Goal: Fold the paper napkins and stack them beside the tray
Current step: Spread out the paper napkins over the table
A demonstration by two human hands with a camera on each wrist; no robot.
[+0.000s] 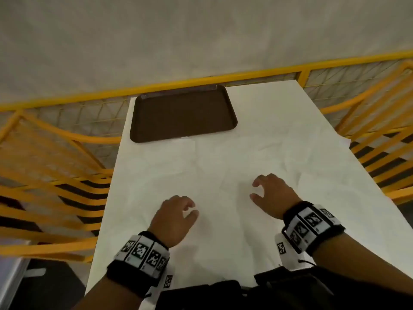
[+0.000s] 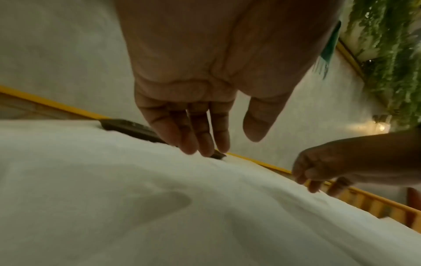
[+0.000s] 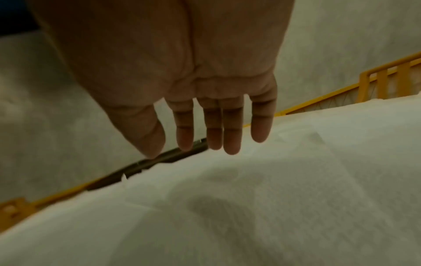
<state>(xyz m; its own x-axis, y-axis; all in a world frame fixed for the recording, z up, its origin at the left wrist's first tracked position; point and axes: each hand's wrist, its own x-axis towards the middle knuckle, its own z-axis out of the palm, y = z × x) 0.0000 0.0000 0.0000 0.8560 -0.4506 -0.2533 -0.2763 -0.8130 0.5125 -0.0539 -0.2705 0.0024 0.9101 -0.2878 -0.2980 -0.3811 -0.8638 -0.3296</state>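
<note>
I log white, creased paper napkins (image 1: pixel 245 157) lying flat and spread over the middle of the white rectangular table (image 1: pixel 263 104); their edges overlap and blend with the tabletop, so I cannot count them. None looks folded, and I see no stack next to the dark brown rectangular plastic tray (image 1: pixel 183 115), which sits at the far left corner of the table with its near edge just touching a napkin border. The left hand (image 1: pixel 174 220) is over the near part of the paper, palm down, fingers loosely curled and thumb apart, holding nothing; from the left wrist view its fingertips (image 2: pixel 200 144) hang just above the sheet, and I cannot tell whether they touch it. The right hand (image 1: pixel 272 193) is a little farther forward and to the right, also palm down with fingers relaxed and slightly spread, gripping nothing; the right wrist view shows its fingers (image 3: pixel 232 136) extended above the napkin surface with a shadow beneath. Both wrists carry black bands with black-and-white square markers (image 1: pixel 143 253). Yellow metal railing (image 1: pixel 201 81) and yellow slatted chairs (image 1: pixel 51 175) surround the table.
</note>
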